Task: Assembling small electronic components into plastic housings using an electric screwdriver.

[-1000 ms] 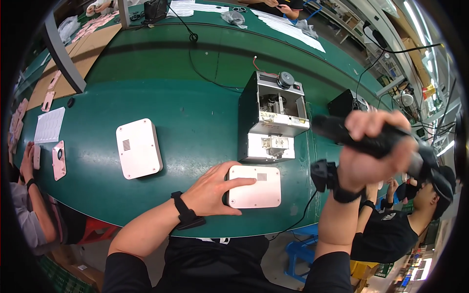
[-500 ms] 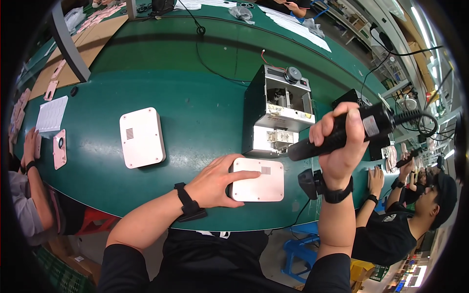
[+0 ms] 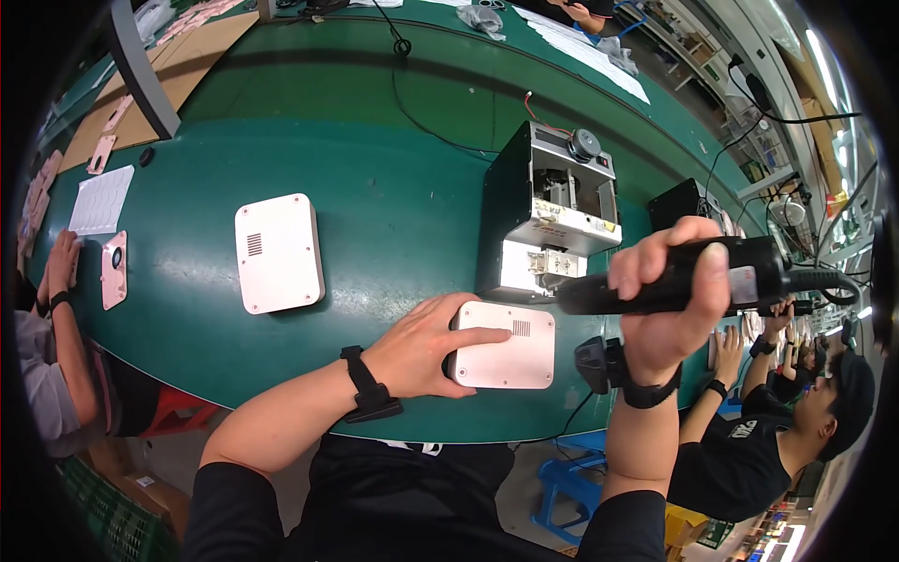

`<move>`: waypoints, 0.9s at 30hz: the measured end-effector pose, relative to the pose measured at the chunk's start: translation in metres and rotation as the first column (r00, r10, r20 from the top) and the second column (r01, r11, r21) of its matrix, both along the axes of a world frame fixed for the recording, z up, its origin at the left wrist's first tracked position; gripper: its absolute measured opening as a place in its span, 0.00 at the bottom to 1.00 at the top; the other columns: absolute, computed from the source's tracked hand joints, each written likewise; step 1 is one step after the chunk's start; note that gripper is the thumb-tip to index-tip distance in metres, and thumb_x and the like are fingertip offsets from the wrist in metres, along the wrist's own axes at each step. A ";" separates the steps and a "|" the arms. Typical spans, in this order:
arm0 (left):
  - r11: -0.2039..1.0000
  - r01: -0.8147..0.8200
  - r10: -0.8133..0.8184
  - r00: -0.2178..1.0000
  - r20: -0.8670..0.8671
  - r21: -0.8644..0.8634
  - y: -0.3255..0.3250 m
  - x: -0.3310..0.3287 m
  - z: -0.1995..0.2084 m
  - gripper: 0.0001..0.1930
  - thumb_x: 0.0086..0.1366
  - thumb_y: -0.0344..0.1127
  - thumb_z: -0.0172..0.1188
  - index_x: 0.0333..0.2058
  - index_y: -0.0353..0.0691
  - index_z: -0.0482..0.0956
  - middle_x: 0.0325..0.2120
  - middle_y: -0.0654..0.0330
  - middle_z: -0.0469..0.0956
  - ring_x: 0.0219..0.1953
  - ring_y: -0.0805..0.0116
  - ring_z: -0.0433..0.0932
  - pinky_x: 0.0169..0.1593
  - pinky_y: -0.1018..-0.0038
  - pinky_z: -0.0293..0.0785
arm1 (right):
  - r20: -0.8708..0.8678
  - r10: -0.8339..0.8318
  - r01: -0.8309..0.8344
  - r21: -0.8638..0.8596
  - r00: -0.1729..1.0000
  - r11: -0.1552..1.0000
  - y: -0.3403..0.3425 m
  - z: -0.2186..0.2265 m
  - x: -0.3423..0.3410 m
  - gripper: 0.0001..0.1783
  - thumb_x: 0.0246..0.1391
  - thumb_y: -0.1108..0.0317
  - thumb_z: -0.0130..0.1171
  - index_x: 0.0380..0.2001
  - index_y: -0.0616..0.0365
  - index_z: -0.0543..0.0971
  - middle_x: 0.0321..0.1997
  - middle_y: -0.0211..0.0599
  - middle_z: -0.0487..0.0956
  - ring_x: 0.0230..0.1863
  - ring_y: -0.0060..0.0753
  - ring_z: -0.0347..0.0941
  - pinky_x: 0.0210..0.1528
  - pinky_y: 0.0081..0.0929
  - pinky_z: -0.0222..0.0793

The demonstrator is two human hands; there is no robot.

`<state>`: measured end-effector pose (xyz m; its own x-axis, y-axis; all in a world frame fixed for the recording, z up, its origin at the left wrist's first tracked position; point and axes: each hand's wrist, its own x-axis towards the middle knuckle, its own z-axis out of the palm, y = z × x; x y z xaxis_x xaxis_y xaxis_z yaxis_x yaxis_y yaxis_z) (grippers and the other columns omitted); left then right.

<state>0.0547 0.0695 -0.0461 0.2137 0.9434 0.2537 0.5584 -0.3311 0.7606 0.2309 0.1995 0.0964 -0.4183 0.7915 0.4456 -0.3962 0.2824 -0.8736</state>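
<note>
Pale Pink, Round-Cornered Box [image 3: 515, 361] Held on Green Counter [image 3: 403, 234]

The left hand [image 3: 414, 347] grasps the box's left side, its index finger across the top; the right hand [image 3: 684, 318] grips a black, cylindrical corded tool [image 3: 599, 296] near a silver-and-black metal machine [image 3: 573, 214].

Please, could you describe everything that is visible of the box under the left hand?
The box is pale pink, rounded at its corners, perhaps plastic. Its upper face has a slotted grille and small round fittings near the edges. It lies flat on the green table, nearer the person than the machine. The left hand holds its left side, one finger across the face.
</note>
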 end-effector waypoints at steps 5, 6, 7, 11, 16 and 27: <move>1.000 0.003 -0.003 1.000 -0.006 -0.009 0.001 0.000 0.003 0.38 0.43 0.41 0.76 0.58 0.62 0.75 0.58 0.51 0.64 0.59 0.47 0.68 0.61 0.57 0.67 | -0.015 -0.106 0.107 0.064 0.994 0.992 0.018 0.012 0.002 0.19 0.66 0.50 0.44 0.38 0.56 0.69 0.22 0.32 0.69 0.18 0.27 0.64 0.26 0.29 0.64; 1.000 0.002 -0.002 1.000 -0.011 -0.010 0.001 0.001 0.004 0.38 0.43 0.41 0.76 0.58 0.62 0.75 0.58 0.51 0.64 0.59 0.47 0.68 0.62 0.57 0.67 | -0.007 -0.118 0.118 0.059 0.993 0.991 0.022 0.010 0.002 0.19 0.66 0.50 0.44 0.38 0.56 0.69 0.22 0.32 0.69 0.18 0.27 0.64 0.26 0.29 0.64; 1.000 0.000 0.000 1.000 -0.010 -0.012 0.001 0.001 0.004 0.38 0.43 0.41 0.76 0.58 0.62 0.75 0.58 0.51 0.64 0.59 0.47 0.68 0.62 0.57 0.67 | 0.000 -0.126 0.126 0.053 0.992 0.991 0.023 0.009 0.001 0.19 0.66 0.50 0.44 0.38 0.56 0.69 0.22 0.32 0.68 0.18 0.27 0.64 0.26 0.29 0.64; 1.000 0.009 -0.009 1.000 -0.006 -0.027 0.001 0.000 0.004 0.38 0.43 0.41 0.76 0.58 0.62 0.75 0.58 0.51 0.64 0.59 0.47 0.68 0.62 0.57 0.67 | 0.107 -0.105 0.104 0.017 0.989 0.994 0.021 0.007 0.002 0.19 0.66 0.50 0.43 0.38 0.56 0.69 0.21 0.32 0.68 0.18 0.27 0.64 0.26 0.29 0.63; 1.000 -0.008 0.008 1.000 -0.003 -0.009 0.000 -0.001 0.001 0.38 0.43 0.41 0.76 0.57 0.62 0.75 0.58 0.51 0.64 0.59 0.46 0.68 0.62 0.57 0.67 | 0.056 -0.023 0.025 -0.039 0.998 0.999 0.001 0.001 -0.002 0.19 0.66 0.50 0.44 0.39 0.56 0.68 0.21 0.32 0.68 0.18 0.27 0.64 0.27 0.30 0.64; 1.000 0.003 -0.003 1.000 0.008 -0.001 0.001 0.001 0.001 0.37 0.43 0.42 0.76 0.57 0.60 0.76 0.58 0.50 0.65 0.60 0.47 0.67 0.63 0.57 0.66 | 0.125 -0.047 0.053 -0.045 0.991 0.998 -0.004 -0.020 -0.023 0.16 0.63 0.55 0.50 0.37 0.58 0.67 0.19 0.35 0.68 0.16 0.28 0.64 0.23 0.29 0.66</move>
<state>0.0553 0.0705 -0.0454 0.2147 0.9429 0.2546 0.5515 -0.3322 0.7652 0.2077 0.1958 0.0763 -0.4272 0.8320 0.3538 -0.2701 0.2560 -0.9282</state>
